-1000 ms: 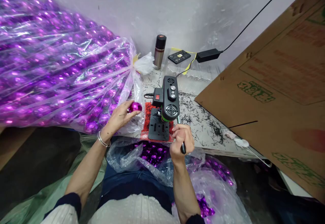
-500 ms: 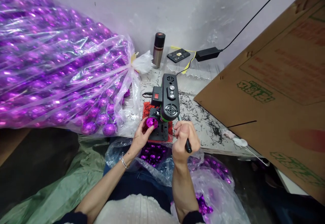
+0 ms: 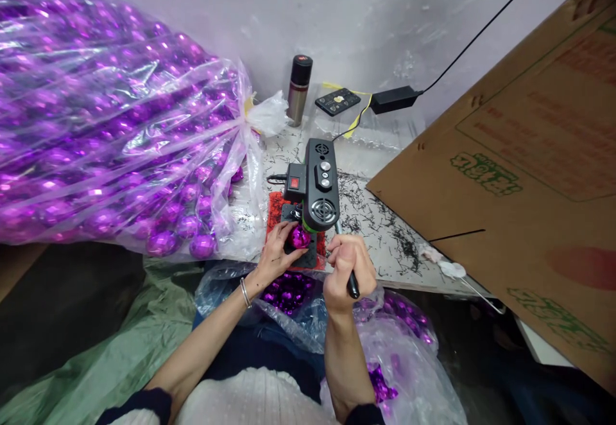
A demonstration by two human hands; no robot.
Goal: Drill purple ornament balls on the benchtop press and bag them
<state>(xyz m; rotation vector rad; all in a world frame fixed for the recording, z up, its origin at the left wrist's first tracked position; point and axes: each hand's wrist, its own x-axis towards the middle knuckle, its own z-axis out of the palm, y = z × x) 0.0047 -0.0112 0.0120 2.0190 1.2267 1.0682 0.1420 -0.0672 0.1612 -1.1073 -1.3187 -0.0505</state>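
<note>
Between the fingers and thumb of my left hand (image 3: 278, 255) is a shiny purple mirrored ball (image 3: 300, 237), held against the black base plate (image 3: 308, 258) below the machine's head. The black benchtop machine (image 3: 323, 181) has round vents, silver buttons and a red switch on its side box. It stands on a red mat (image 3: 274, 210). My right hand (image 3: 350, 269) is wrapped round the machine's lever handle (image 3: 353, 287), whose black tip shows below the fist. The ball's upper right edge is partly hidden by the machine's head.
A big clear bag of purple balls (image 3: 106, 130) lies at left. Behind the machine are a flask (image 3: 299, 91), a dark keypad-like tray (image 3: 337, 101) and a power adapter (image 3: 394, 99). A cardboard box (image 3: 510, 174) leans at right. Black clippings (image 3: 407, 242) litter the table; a plastic bag (image 3: 289, 293) covers my lap.
My left hand has moved right, carrying the ball from the plate's left side to beneath the machine's head. My right hand keeps its grip on the lever. The view shifts slightly.
</note>
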